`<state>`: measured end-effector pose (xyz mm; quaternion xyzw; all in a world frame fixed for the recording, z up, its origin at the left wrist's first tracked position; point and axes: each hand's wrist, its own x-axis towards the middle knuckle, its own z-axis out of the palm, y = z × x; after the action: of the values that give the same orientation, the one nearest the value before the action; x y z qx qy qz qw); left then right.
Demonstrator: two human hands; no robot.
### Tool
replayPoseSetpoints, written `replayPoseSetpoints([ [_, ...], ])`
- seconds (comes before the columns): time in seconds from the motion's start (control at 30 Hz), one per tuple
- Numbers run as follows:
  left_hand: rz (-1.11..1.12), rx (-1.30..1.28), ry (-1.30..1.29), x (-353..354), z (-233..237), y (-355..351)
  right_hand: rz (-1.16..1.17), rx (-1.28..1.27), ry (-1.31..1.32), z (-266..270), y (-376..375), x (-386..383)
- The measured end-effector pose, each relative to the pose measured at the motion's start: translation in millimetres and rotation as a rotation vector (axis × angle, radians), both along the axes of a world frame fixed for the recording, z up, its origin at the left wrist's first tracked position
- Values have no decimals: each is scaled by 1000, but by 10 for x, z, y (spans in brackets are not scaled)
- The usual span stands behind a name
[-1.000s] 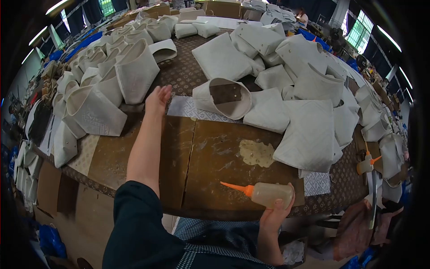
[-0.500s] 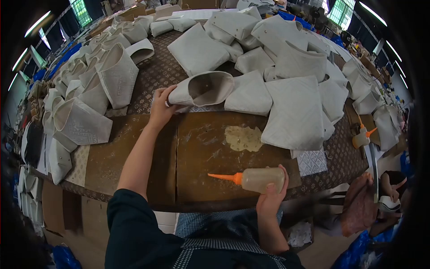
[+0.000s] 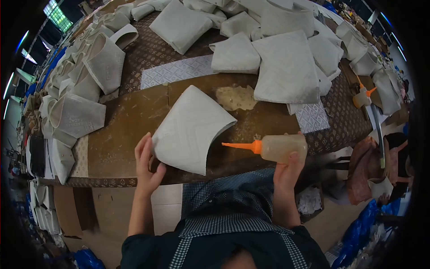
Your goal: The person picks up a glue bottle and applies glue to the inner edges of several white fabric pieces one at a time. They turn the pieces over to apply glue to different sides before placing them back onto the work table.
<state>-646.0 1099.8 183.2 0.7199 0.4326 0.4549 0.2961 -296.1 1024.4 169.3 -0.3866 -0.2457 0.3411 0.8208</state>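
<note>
In front of me, a white pouch-like piece (image 3: 192, 132) with an embossed pattern rests tilted over the brown board, its curved open edge facing right. My left hand (image 3: 147, 163) grips its lower left corner, thumb near the lower edge and fingers along the left side. On the right, my right hand (image 3: 289, 168) is wrapped round a squeeze glue bottle (image 3: 284, 149) with cloudy contents. The bottle lies level, and its orange nozzle (image 3: 239, 146) points left, just short of the pouch's open edge.
More white pouches (image 3: 286, 67) are heaped at the back and right, others (image 3: 105, 62) along the left. A brown board (image 3: 121, 148) with a dried glue patch (image 3: 237, 97) covers the table's front. A second glue bottle (image 3: 362, 97) stands far right, near a seated person (image 3: 380, 179).
My left hand has brought the pouch from the back of the board towards me and turned it. The glue bottle has risen slightly and shifted right. My view tilts further down.
</note>
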Motion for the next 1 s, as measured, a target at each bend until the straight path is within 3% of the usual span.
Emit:
replayPoseSetpoints([
  [0.1,-44,-97,-472,113,-103,39,-95,-35,-101,84,-93,36],
  [0.27,190,-111,-401,332,-118,236,-145,-37,-276,97,53,28],
  [0.37,185,-90,-401,360,-156,280,-177,-45,-401,90,193,5],
  [0.5,235,-37,-201,391,-40,228,-183,-52,-480,60,324,-14],
  [0.77,248,110,-14,467,69,228,-194,-49,-430,9,243,-9],
  [1.0,233,74,-41,394,0,229,-206,-25,-347,-39,266,-21],
])
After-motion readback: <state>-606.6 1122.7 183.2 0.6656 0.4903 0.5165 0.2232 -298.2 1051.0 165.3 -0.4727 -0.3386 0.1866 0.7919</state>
